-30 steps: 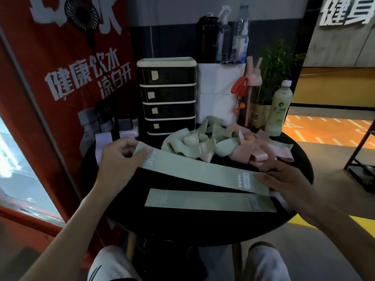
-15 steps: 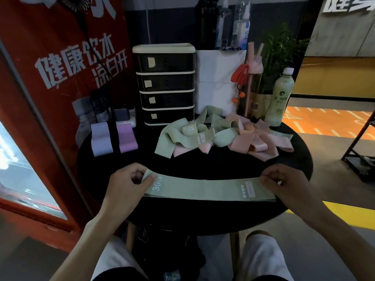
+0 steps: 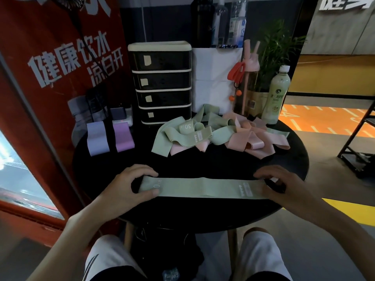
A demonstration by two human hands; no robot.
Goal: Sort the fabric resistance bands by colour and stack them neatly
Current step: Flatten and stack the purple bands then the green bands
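A flat pale green band (image 3: 203,187) marked 30 LB lies lengthwise near the front of the round black table (image 3: 203,163). My left hand (image 3: 125,187) curls round its left end, thumb on the front edge. My right hand (image 3: 290,189) holds its right end with curled fingers. Behind it lies a tangled heap of green bands (image 3: 182,134) and pink bands (image 3: 249,142). At the back left a lavender band (image 3: 97,138) and a purple band (image 3: 123,136) lie folded side by side.
A black drawer unit (image 3: 162,82) and a white box (image 3: 215,82) stand at the table's back. A pink-lidded bottle (image 3: 248,86), a plant (image 3: 278,49) and a green drink bottle (image 3: 276,94) stand at the back right. A red panel (image 3: 50,78) rises to the left.
The green band was held slanted above a second green band on the table. Both hands have brought it down level onto that band near the front edge, covering it.
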